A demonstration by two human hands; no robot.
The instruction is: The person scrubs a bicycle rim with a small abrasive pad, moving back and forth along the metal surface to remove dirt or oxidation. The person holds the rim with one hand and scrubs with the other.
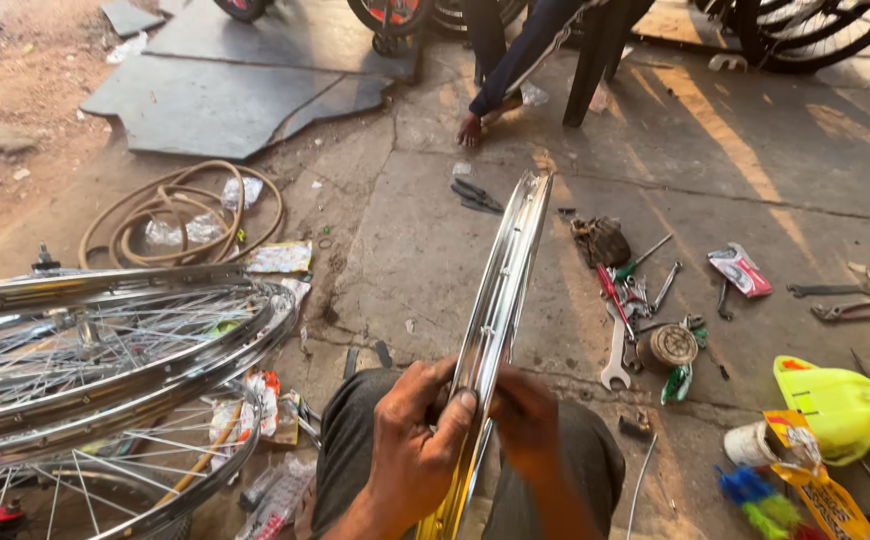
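On a cracked concrete workshop floor (435, 230), left hand (410, 440) and right hand (525, 420) clasp an upright bare wheel rim (500, 300), which might slip sideways onto scattered tools (635, 290) on the right.

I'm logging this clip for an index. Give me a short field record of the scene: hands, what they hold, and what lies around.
left hand: left hand grips the bare chrome wheel rim
right hand: right hand holds the same rim from the other side
rim pose: on edge, running away from the person
left side: stacked spoked wheels, coiled hose
right side: spanners and tools, yellow bag
ground: concrete floor
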